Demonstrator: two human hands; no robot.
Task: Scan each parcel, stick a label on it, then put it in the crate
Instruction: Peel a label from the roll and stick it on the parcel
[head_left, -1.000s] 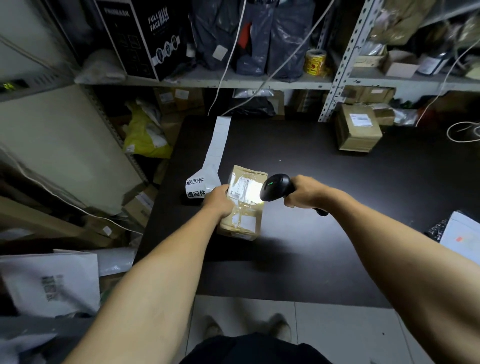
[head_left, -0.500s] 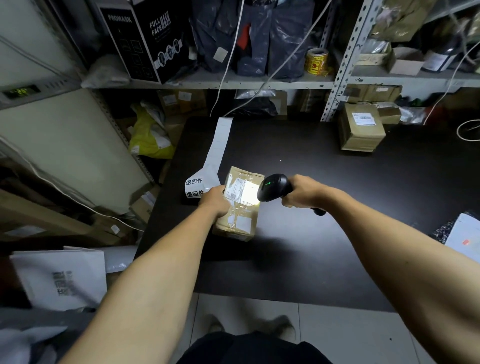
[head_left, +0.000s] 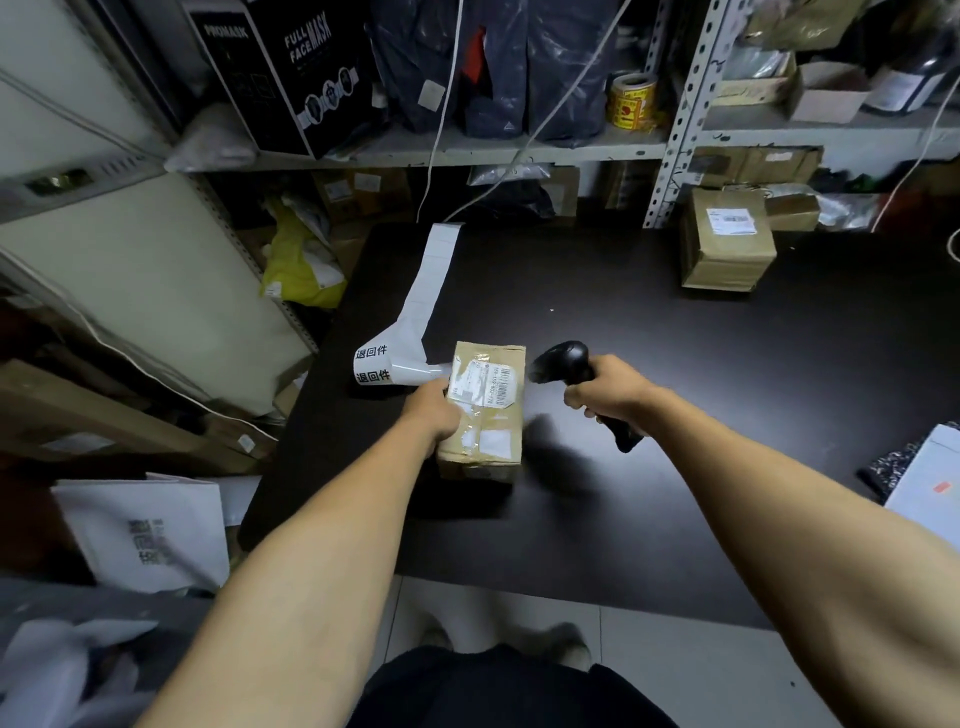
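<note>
**Parcel held at table's near-left, scanner alongside**

Parcel (head_left: 485, 410), taped brown carton with barcode label up, rests on the black table (head_left: 727, 415). Left hand (head_left: 434, 413) grips its left edge. Right hand (head_left: 605, 387) is wrapped around the black scanner (head_left: 563, 364), head just beside the parcel's right edge. Label strip (head_left: 410, 332) lies behind the parcel, to its left.

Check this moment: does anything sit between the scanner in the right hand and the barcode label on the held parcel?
Nothing visible does. The scanner in the right hand faces the parcel across open air; the left hand grips the parcel's left side, clear of the barcode label.
</note>
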